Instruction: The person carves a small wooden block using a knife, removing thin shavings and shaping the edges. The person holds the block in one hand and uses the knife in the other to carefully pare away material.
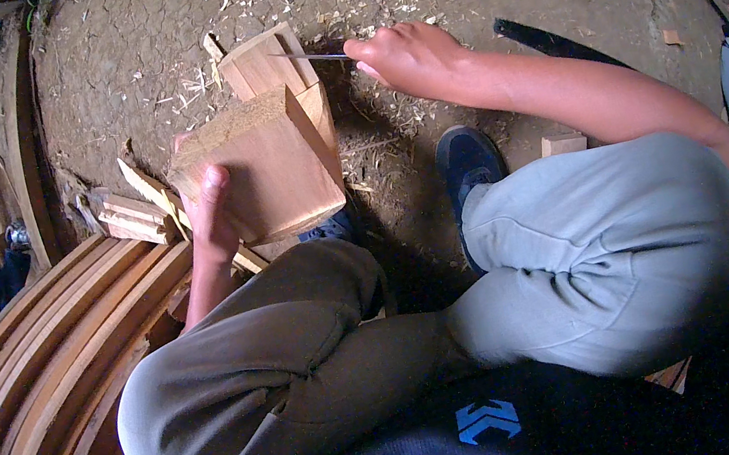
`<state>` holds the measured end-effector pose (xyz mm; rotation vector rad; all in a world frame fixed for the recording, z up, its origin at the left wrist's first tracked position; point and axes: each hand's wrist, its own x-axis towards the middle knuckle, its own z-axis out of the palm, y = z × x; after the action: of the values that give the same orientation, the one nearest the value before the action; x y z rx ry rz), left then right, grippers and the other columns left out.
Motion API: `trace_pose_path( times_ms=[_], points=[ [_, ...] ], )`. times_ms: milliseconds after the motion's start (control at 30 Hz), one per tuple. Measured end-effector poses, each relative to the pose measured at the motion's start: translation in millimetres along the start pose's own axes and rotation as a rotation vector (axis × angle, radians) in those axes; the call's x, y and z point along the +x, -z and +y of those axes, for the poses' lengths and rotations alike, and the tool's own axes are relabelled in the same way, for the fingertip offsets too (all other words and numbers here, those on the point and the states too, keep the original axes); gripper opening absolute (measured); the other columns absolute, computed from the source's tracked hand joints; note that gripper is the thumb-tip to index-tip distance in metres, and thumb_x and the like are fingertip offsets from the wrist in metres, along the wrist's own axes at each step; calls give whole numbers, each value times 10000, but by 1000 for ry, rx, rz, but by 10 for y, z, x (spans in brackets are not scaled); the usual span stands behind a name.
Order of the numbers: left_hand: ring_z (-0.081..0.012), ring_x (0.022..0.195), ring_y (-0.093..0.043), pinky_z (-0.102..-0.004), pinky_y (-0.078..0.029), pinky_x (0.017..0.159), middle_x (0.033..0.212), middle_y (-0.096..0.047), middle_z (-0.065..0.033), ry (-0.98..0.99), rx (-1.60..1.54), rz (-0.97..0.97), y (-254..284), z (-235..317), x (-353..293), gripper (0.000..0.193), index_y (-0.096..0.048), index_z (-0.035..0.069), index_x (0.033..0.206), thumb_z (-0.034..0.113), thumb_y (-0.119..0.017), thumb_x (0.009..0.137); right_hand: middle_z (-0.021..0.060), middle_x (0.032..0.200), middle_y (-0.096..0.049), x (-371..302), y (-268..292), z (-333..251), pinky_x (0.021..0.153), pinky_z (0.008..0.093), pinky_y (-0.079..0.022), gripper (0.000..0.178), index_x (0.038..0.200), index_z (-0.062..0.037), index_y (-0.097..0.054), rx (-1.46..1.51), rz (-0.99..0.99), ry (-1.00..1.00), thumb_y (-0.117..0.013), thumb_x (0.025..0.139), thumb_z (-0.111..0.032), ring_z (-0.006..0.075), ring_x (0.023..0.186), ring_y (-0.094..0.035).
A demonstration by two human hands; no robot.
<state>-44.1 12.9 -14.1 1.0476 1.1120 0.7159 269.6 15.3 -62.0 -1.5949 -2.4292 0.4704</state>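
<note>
My left hand (209,201) grips a thick, square-cut wooden block (270,161), thumb on the near face and fingers hidden behind it. The block is tilted, rough on its top edge. Just beyond it is a paler wooden piece (258,66), partly covered by the block. Out to the right, my right hand (413,58) is closed around a thin metal tool (320,57) that points left. Its tip overlaps the paler piece; I cannot tell whether they touch. The tool's handle is hidden in my fist, so its kind is unclear.
Curved stacked planks (64,349) lie at the left, with wood offcuts (134,219) beside them. Shavings (383,0) litter the dirt floor. A dark strip (557,47) lies beyond my right forearm, and a small wooden block (562,144) sits beside my right knee.
</note>
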Motion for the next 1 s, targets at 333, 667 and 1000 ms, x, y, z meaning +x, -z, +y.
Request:
trace_pose_path(
  times_ms=[333,667,1000],
  points=[
    [-249,1201,-436,-384,-296,1049,1276,-460,-142,-56,-56,56,-62,-23,3,818,-260,16,1387,408,-650,786,203,630,-611,-30,-42,33,548,466,-529,106,896,-28,-556,-7,1,-2,-587,847,-116,375,653,-651],
    [-257,1210,-426,-391,-289,1051,1285,-453,-145,-50,-3,75,-41,-13,4,900,-231,14,1410,435,-677,752,208,642,-613,-43,-15,-3,536,461,-528,103,898,-26,-556,-53,-20,-23,-582,842,-109,374,656,-653],
    [-259,1222,-423,-389,-280,1059,1298,-451,-137,19,-11,118,-28,-14,-18,872,-252,21,1404,422,-672,754,214,693,-629,-60,44,-44,568,471,-533,99,910,-23,-560,-49,-93,-45,-564,829,-81,373,709,-662]
  ],
)
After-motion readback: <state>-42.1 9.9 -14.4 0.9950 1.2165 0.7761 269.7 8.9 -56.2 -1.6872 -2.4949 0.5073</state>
